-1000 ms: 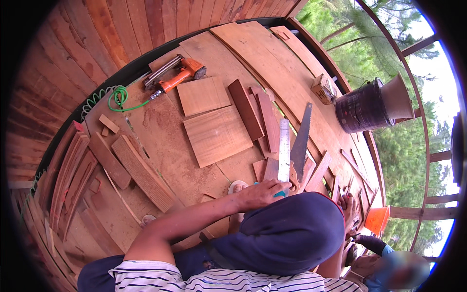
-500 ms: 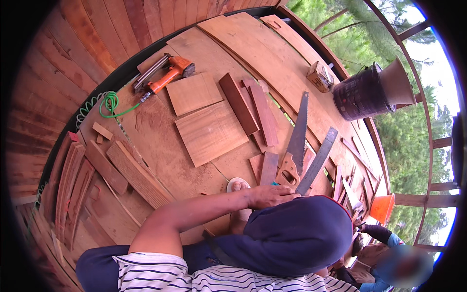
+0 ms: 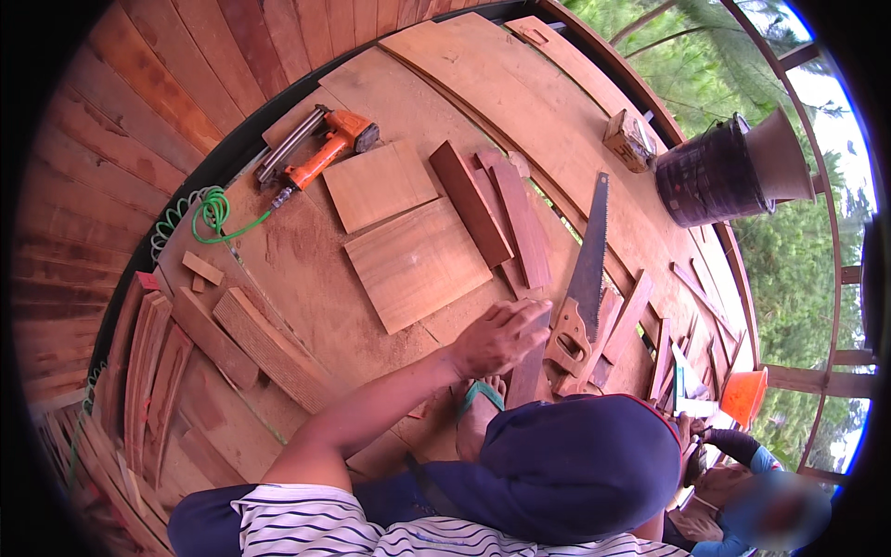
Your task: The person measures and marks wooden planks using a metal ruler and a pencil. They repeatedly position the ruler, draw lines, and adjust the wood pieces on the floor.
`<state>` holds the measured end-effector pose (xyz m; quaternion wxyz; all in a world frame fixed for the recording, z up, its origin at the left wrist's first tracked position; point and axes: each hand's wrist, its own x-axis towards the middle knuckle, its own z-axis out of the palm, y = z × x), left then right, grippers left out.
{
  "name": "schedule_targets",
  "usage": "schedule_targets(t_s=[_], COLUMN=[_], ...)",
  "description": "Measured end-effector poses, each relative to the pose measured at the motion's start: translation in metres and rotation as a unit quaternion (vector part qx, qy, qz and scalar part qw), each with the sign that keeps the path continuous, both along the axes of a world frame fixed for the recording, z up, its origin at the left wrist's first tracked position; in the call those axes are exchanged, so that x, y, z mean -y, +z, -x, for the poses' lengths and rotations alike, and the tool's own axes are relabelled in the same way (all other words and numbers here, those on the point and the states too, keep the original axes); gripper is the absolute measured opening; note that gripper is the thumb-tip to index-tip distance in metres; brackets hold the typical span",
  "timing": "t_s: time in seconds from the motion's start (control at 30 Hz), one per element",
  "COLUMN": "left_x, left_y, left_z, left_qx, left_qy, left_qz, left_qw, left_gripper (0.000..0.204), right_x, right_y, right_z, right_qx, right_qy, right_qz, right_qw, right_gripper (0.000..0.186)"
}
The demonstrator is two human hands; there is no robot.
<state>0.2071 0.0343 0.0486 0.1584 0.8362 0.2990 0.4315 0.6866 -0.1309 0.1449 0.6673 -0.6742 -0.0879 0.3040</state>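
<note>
My left hand [image 3: 501, 339] hovers over or rests on a narrow dark board [image 3: 527, 371], its fingers stretched out and slightly bent; contact is unclear. I see no object in it. Just right of it lies a handsaw [image 3: 583, 278], wooden handle toward me and toothed blade pointing away. Reddish-brown wood strips [image 3: 520, 223] and two flat square panels [image 3: 418, 265] lie beyond. My right hand is hidden behind my raised navy-clad knee [image 3: 585, 464]. My foot in a green-strapped sandal [image 3: 483, 399] is close to the left hand.
An orange nail gun [image 3: 325, 153] with a green coiled hose [image 3: 213, 209] lies far left. Curved planks [image 3: 148, 371] are stacked at left. A dark bucket [image 3: 710, 176], a box [image 3: 629, 139] and an orange bucket [image 3: 742, 399] stand right. A co-worker [image 3: 733, 492] sits close at right.
My left hand has let go of the metal straightedge and moved up and left toward the dark board. The straightedge is gone from beside the saw. My sandalled foot shows more.
</note>
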Motion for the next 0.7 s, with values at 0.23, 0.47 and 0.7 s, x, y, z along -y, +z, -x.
schedule_targets(t_s=[0.23,0.47,0.7], left_x=[-0.014,-0.004,-0.009], left_y=[-0.013,-0.017,-0.021], left_z=[0.041,0.053,0.061], left_qx=[-0.028,-0.018,-0.005], left_qy=[0.055,0.075,0.1], left_qz=[0.041,0.074,0.08], left_qw=[0.997,0.994,0.992], left_gripper=[0.038,0.036,0.034], right_x=[0.101,0.109,0.122], right_y=[-0.039,-0.036,-0.013], right_z=[-0.19,-0.205,-0.193], right_qx=[-0.014,-0.044,-0.038], right_qy=[-0.127,-0.242,-0.275], right_qz=[-0.024,-0.006,-0.01], right_qw=[0.992,0.969,0.961], right_gripper=[0.011,0.014,0.013])
